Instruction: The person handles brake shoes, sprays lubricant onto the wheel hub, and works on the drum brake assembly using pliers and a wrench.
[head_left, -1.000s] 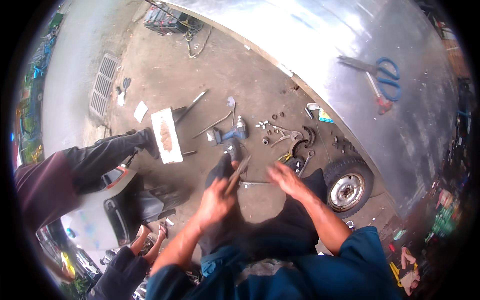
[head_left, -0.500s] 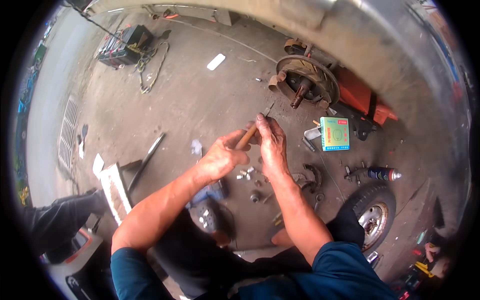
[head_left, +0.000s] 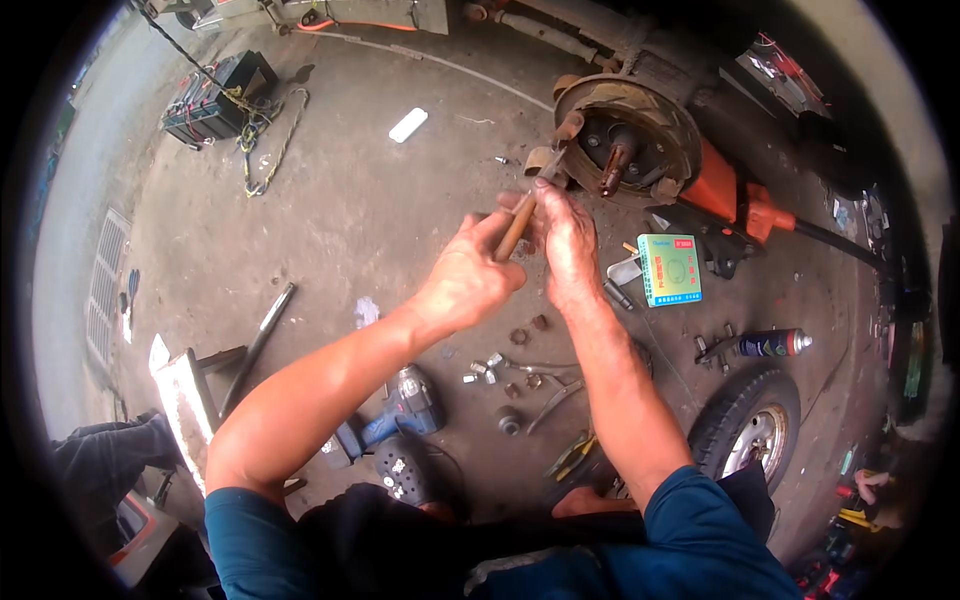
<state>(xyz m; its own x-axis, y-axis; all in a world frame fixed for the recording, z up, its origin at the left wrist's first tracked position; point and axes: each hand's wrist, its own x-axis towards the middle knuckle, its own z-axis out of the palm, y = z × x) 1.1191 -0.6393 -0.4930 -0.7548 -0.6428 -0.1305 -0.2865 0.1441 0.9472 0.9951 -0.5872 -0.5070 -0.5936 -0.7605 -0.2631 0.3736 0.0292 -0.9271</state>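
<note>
My left hand (head_left: pixel 480 275) grips the lower end of a slim tool with a wooden handle (head_left: pixel 513 232), fingers wrapped round it. My right hand (head_left: pixel 565 240) is closed around the same tool higher up, thumb near its metal shaft (head_left: pixel 548 170). The shaft points up at the rusty round backing plate (head_left: pixel 665 130) of a wheel hub with a projecting axle (head_left: pixel 616 165); whether it touches is unclear. Below my arms lie small nuts (head_left: pixel 492 367), a blue power drill (head_left: pixel 405 410) and yellow-handled pliers (head_left: pixel 572 455).
Around me are a red jack (head_left: pixel 715 190), green box (head_left: pixel 668 268), spray can (head_left: pixel 770 343), spare wheel (head_left: pixel 750 430), metal bar (head_left: pixel 257 345), battery with cables (head_left: pixel 215 100) and white phone-sized object (head_left: pixel 408 124). Another person's dark-trousered leg (head_left: pixel 105 460) is at lower left.
My hands, apart a second ago with the tool in the left, came together on it and moved up toward the hub. My view swung from the shiny metal panel to the hub.
</note>
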